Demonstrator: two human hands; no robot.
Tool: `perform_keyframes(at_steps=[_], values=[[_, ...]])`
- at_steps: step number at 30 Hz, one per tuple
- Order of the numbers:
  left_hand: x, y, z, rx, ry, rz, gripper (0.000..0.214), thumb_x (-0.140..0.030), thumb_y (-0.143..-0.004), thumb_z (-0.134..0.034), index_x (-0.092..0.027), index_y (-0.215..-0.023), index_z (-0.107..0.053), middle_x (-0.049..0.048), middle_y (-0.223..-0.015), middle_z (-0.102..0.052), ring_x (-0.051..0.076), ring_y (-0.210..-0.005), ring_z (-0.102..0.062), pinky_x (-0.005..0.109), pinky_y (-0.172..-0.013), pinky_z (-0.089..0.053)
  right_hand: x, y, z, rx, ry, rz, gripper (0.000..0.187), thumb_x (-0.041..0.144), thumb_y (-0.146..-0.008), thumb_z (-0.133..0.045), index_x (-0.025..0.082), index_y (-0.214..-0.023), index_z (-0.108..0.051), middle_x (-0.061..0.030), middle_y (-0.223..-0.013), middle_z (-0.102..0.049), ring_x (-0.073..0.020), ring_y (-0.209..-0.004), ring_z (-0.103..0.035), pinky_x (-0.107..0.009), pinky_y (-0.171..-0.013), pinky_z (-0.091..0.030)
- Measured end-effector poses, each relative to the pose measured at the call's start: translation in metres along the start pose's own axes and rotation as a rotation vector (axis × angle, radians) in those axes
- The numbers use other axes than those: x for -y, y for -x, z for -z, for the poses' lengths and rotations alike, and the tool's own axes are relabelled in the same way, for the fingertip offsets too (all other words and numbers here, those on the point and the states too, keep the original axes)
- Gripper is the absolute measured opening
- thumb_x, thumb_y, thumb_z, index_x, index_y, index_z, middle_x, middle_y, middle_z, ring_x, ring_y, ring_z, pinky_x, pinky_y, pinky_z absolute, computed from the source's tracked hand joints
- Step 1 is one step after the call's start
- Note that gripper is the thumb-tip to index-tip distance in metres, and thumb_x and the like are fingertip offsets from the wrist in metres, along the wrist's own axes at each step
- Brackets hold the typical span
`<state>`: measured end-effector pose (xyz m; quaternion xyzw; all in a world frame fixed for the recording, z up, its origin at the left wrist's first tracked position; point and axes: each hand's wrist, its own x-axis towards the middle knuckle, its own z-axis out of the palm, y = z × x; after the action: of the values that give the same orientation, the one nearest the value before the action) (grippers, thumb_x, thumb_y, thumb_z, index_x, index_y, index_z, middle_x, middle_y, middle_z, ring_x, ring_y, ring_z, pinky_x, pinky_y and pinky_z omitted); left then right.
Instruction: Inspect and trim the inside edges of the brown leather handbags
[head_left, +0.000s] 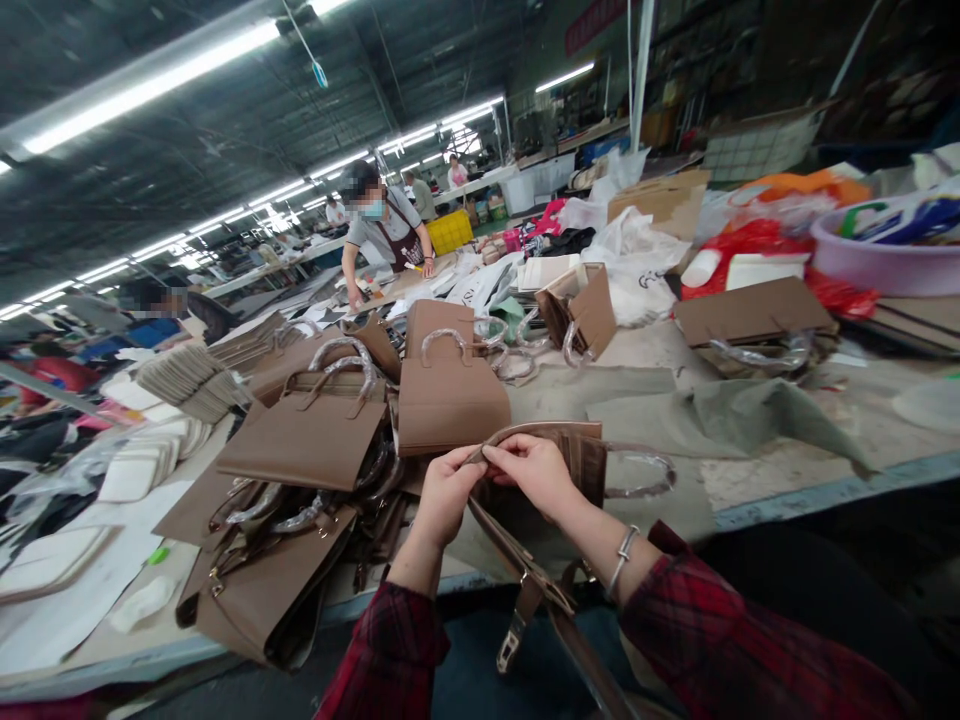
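My left hand (pixel 444 495) and my right hand (pixel 534 474) meet at the near edge of the workbench, fingers pinched on the top rim of a taupe leather handbag (pixel 581 452). The bag lies on its side with a plastic-wrapped handle (pixel 643 462) sticking out to the right. A taupe strap with a metal buckle (pixel 525 590) hangs from the bag toward my lap. Just behind my hands another taupe handbag (pixel 450 400) stands upright.
Several more taupe handbags (pixel 300 440) are piled to the left, some hanging over the bench edge (pixel 255 610). Stacked leather pieces (pixel 191 380) lie farther left. Grey cloth (pixel 735 410), bags and a pink basin (pixel 885 255) sit right. A person in an apron (pixel 386 235) leans over the far end.
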<state>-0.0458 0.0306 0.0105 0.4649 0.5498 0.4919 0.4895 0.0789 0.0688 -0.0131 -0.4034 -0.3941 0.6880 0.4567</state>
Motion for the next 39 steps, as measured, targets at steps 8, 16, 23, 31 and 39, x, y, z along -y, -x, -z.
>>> perform_keyframes(at_steps=[8,16,23,31,39], values=[[0.001,0.0,0.003,0.008,0.054,0.008,0.024,-0.023,-0.067,-0.065,-0.012,-0.087,-0.073,0.006,-0.081,-0.07,0.017,-0.075,-0.061,0.028,-0.074,-0.048,-0.002,-0.005,-0.005,0.012,0.018,0.024,0.03,0.037,-0.055,-0.08,0.016,-0.058,-0.059,0.0014,-0.053,-0.062,-0.0124,-0.049,-0.06,-0.022,-0.047,-0.053],[-0.003,0.0,0.0,-0.02,0.065,0.015,0.024,-0.02,-0.067,-0.064,-0.012,-0.088,-0.073,0.0046,-0.078,-0.07,0.015,-0.07,-0.06,0.027,-0.071,-0.048,-0.003,-0.003,0.0,0.07,0.023,0.046,0.025,0.036,-0.061,-0.075,0.016,-0.066,-0.062,0.0005,-0.06,-0.064,-0.0136,-0.057,-0.063,-0.024,-0.054,-0.054],[-0.002,0.002,-0.001,-0.014,0.023,-0.007,0.021,-0.019,-0.069,-0.064,-0.012,-0.087,-0.073,0.0028,-0.076,-0.069,0.014,-0.072,-0.059,0.024,-0.07,-0.046,-0.005,-0.004,-0.002,0.038,0.056,0.067,0.023,0.035,-0.063,-0.072,0.016,-0.063,-0.058,0.0016,-0.057,-0.062,-0.0124,-0.052,-0.059,-0.023,-0.049,-0.051],[0.0,-0.003,-0.001,-0.058,-0.147,-0.052,0.025,-0.033,-0.077,-0.061,-0.012,-0.087,-0.071,0.0047,-0.079,-0.069,0.016,-0.074,-0.061,0.025,-0.071,-0.048,-0.006,-0.004,0.0,0.031,0.099,0.075,0.025,0.038,-0.061,-0.073,0.018,-0.063,-0.059,0.0014,-0.055,-0.061,-0.0154,-0.053,-0.061,-0.025,-0.05,-0.051],[-0.004,-0.006,-0.013,-0.268,-0.46,-0.148,0.024,-0.029,-0.079,-0.054,-0.015,-0.068,-0.07,0.0019,-0.064,-0.066,0.015,-0.064,-0.057,0.023,-0.06,-0.043,-0.007,-0.005,0.011,0.146,0.099,0.066,0.034,0.049,-0.06,-0.075,0.017,-0.067,-0.064,-0.0007,-0.061,-0.066,-0.0157,-0.057,-0.062,-0.026,-0.057,-0.053]])
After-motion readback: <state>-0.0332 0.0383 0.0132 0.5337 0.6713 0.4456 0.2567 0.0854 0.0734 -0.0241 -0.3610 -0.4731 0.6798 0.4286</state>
